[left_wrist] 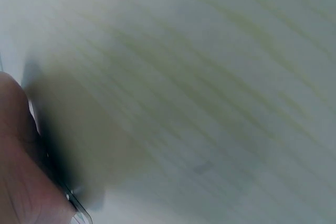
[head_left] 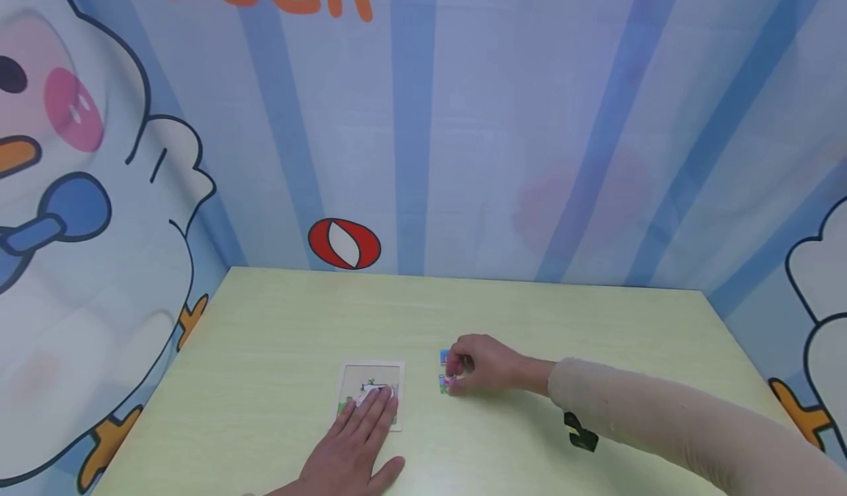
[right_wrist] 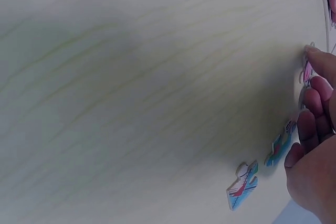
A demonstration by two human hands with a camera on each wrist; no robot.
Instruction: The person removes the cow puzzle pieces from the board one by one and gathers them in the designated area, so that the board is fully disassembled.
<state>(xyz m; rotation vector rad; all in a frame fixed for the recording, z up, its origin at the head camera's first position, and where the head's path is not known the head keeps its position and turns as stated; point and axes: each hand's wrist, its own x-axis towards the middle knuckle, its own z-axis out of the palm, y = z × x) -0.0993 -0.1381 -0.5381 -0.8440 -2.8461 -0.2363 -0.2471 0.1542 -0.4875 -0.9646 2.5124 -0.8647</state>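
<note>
My left hand [head_left: 354, 448] lies with straight fingers across a small framed puzzle board [head_left: 403, 378], covering its lower part; in the left wrist view only a blurred edge of the hand [left_wrist: 21, 171] shows. To the right of the board, my right hand [head_left: 490, 366] pinches a pink puzzle piece [right_wrist: 307, 71] between thumb and finger, low over the table. A blue piece [head_left: 444, 356] lies beside its fingertips. Two more colourful pieces, one with red and blue [right_wrist: 241, 188] and one with teal [right_wrist: 276, 151], lie near the hand [right_wrist: 320, 140] in the right wrist view.
The pale wooden table [head_left: 562, 320] reaches back to a blue striped cloth [head_left: 476, 114] with cartoon prints, which also hangs at both sides. A black item [head_left: 580, 432] is attached beneath the right sleeve [head_left: 635, 408].
</note>
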